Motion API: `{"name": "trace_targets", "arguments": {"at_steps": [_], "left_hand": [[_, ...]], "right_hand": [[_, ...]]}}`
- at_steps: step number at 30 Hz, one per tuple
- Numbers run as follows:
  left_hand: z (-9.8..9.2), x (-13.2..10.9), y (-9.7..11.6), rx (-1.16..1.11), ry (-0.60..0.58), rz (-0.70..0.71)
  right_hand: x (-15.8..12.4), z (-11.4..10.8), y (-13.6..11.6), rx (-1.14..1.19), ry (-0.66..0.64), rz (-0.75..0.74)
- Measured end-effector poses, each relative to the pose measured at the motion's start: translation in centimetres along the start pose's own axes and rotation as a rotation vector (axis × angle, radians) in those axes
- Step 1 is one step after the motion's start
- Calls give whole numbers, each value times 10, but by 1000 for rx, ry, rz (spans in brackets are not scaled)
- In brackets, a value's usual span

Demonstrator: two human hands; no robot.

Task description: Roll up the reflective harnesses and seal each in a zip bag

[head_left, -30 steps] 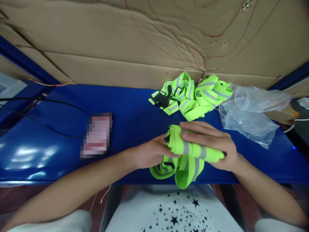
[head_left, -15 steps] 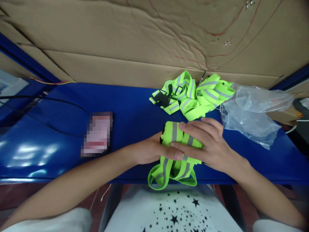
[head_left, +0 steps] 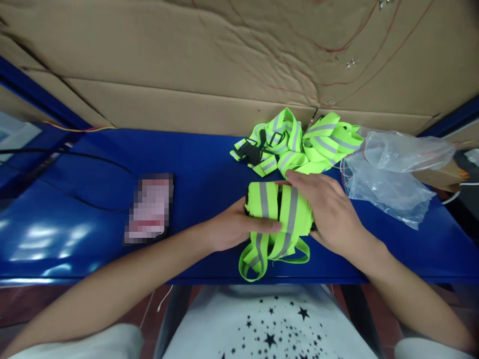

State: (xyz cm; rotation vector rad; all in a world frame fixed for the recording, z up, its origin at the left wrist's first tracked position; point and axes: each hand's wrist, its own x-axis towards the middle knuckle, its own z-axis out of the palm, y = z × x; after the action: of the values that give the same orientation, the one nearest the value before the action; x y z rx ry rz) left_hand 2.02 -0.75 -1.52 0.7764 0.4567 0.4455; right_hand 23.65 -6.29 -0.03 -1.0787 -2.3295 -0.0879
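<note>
A neon-yellow reflective strap (head_left: 295, 212) with a grey stripe is folded into a thick bundle above the table's front edge, its loose loops hanging below. My left hand (head_left: 239, 227) grips the bundle from the left, thumb across the front and the other fingers hidden behind. On the right side, my right hand (head_left: 329, 209) is wrapped around the bundle, with its fingertips mostly out of sight. Bits of black show at the bundle's edges. Just beyond lies a loose pile of similar reflective straps (head_left: 322, 142) with a black buckle (head_left: 251, 152).
Clear plastic bags (head_left: 392, 174) lie at the right beside a cardboard box (head_left: 441, 175). A phone-like object (head_left: 149, 209), its screen blurred, rests on the blue table (head_left: 202, 169) at the left, near black cables. A cardboard panel (head_left: 168, 60) with red wires stands behind.
My right hand has slid off the bundle's front to its right side, uncovering the folded strap. The bundle is raised slightly, and its hanging loops have shifted up and right.
</note>
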Motion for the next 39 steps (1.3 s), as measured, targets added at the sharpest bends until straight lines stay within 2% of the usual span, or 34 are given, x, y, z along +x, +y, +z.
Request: {"name": "trace_targets", "arguments": {"at_steps": [5, 11, 13, 16, 17, 20, 22, 25, 28, 31, 36, 39], "left_hand": [[-4, 1, -4, -48, -20, -79], [5, -1, -6, -13, 58, -15], [8, -2, -3, 14, 86, 39], [9, -2, 2, 76, 115, 137], [8, -2, 3, 97, 107, 163], [5, -2, 2, 157, 60, 204], [3, -1, -1, 191, 54, 194], [1, 1, -7, 137, 71, 137], [1, 2, -9, 34, 46, 55], [-2, 1, -6, 47, -55, 40], [-10, -1, -2, 164, -198, 84], [-10, -3, -4, 60, -250, 73]], "right_hand": [[-2, 9, -7, -73, -25, -59], [-3, -3, -2, 37, -72, -61], [-3, -10, 1, 109, -24, 29], [-3, -15, -1, 329, 112, 262], [-2, -14, -3, 440, 120, 321], [1, -7, -10, 712, 38, 411], [4, 0, -13, 790, 17, 479], [5, 7, -15, 794, 69, 538], [2, 6, -20, 638, 140, 466], [0, 1, -25, 515, 197, 385], [-3, 2, -26, 513, 246, 294], [-3, 6, -20, 548, 248, 155]]}}
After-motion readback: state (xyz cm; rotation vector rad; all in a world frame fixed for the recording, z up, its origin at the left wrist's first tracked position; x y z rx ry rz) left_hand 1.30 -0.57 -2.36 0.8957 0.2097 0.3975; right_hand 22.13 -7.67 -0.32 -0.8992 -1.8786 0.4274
